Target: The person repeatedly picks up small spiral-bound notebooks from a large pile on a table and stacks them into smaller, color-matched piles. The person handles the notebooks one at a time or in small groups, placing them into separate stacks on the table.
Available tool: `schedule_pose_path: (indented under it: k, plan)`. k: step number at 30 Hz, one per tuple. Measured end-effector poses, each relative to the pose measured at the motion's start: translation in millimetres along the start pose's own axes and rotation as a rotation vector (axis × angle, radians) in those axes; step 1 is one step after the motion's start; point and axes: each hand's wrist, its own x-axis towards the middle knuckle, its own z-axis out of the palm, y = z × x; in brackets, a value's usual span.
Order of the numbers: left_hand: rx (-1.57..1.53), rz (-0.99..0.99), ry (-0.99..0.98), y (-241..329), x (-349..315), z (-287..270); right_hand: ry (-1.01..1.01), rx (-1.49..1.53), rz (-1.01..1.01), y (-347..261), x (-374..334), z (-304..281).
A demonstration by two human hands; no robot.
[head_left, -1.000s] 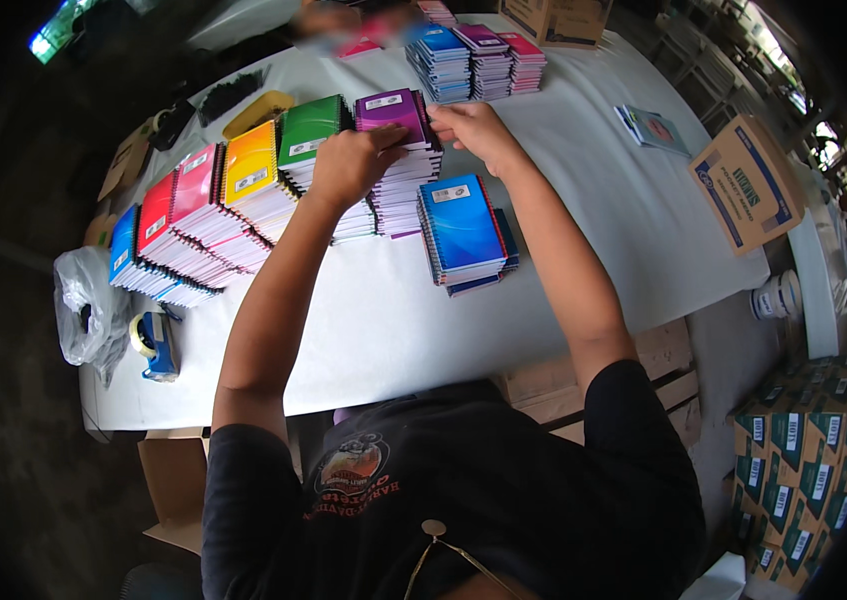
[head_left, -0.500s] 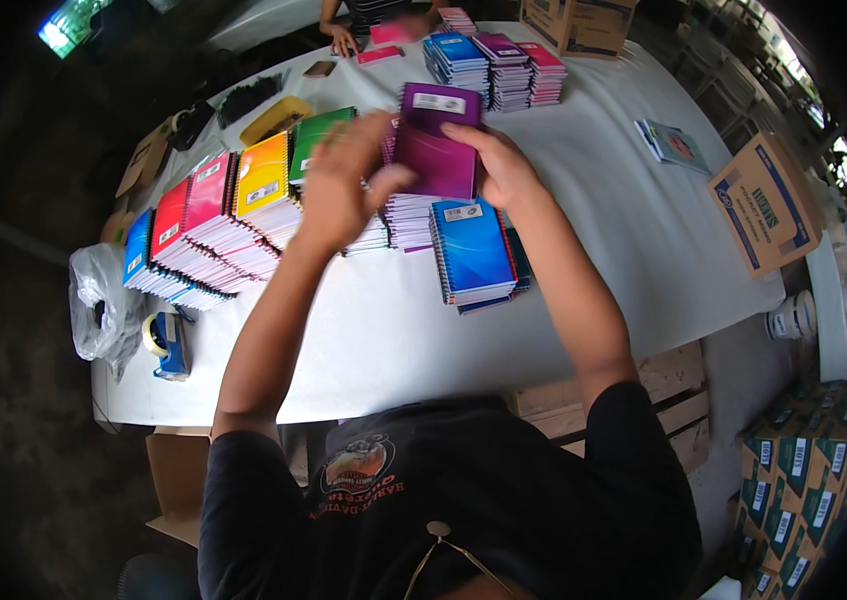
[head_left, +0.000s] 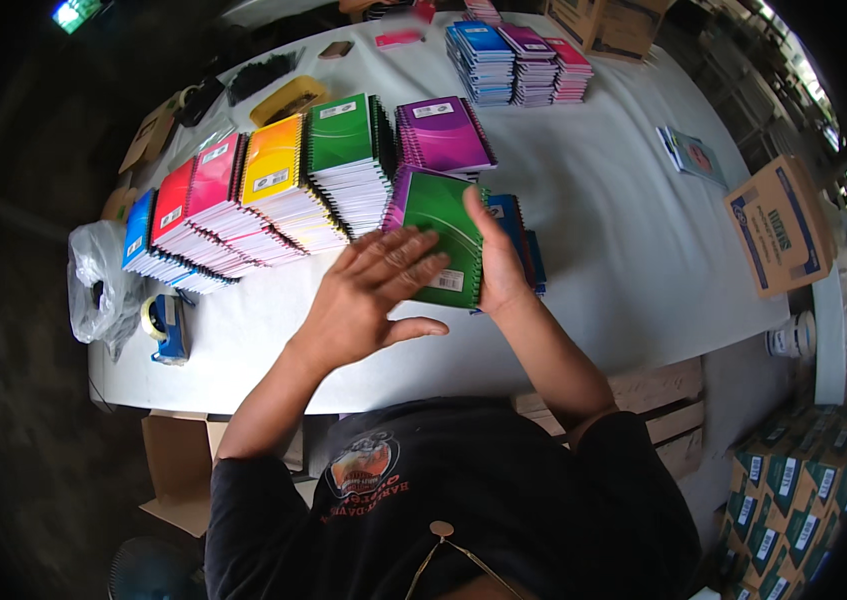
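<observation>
A green spiral notebook (head_left: 451,218) is gripped along its right edge by my right hand (head_left: 505,262), thumb on the cover. My left hand (head_left: 368,295) lies with outstretched fingers against the notebook's left part, its thumb apart. Just left of the green one, a purple cover peeks out; I cannot tell whether it is held too. Behind stands a stack topped by a purple notebook (head_left: 446,133). To its left are tall stacks with green (head_left: 340,130), yellow (head_left: 273,165), pink (head_left: 213,175), red (head_left: 173,205) and blue (head_left: 140,228) tops. Blue notebooks (head_left: 510,222) are partly hidden behind my right hand.
More notebook stacks (head_left: 483,60) stand at the far side, near a blurred person's hand. Cardboard boxes (head_left: 778,225) are at right and far right. A tape dispenser (head_left: 171,330), a plastic bag (head_left: 103,285) and a yellow tray (head_left: 288,100) sit along the left side.
The raised purple notebook has left my right hand's grip, and a purple one tops the stack behind. My right hand now holds a green notebook nearer to me. Both hands have come down.
</observation>
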Motion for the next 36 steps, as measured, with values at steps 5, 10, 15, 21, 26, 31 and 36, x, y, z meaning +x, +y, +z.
schedule_pose_path:
  k: [5, 10, 15, 21, 26, 31, 36]
  plan:
    - [0.347, -0.377, 0.208, -85, -7, -16, 0.092, -0.013, 0.063, 14, -7, -3]
    - [0.223, -0.523, 0.315, -103, -35, -21, 0.082, 0.061, 0.095, 29, -14, 6]
    - [-1.122, -0.174, 0.305, -48, -64, -18, -0.084, 0.207, 0.329, 37, -17, 11]
    - [-0.152, -0.420, 0.270, -102, -71, -39, -0.180, -0.094, 0.501, 83, -28, 11]
    - [0.623, -0.475, 0.191, -173, -83, -66, -0.141, 0.062, 0.467, 107, -18, 14]
    - [0.347, -0.266, 0.516, -120, -106, -75, -0.034, -0.062, 0.252, 127, 4, 32]
    - [-0.567, -0.047, 0.089, -92, -135, -53, -0.170, 0.090, 0.115, 149, 24, 44]
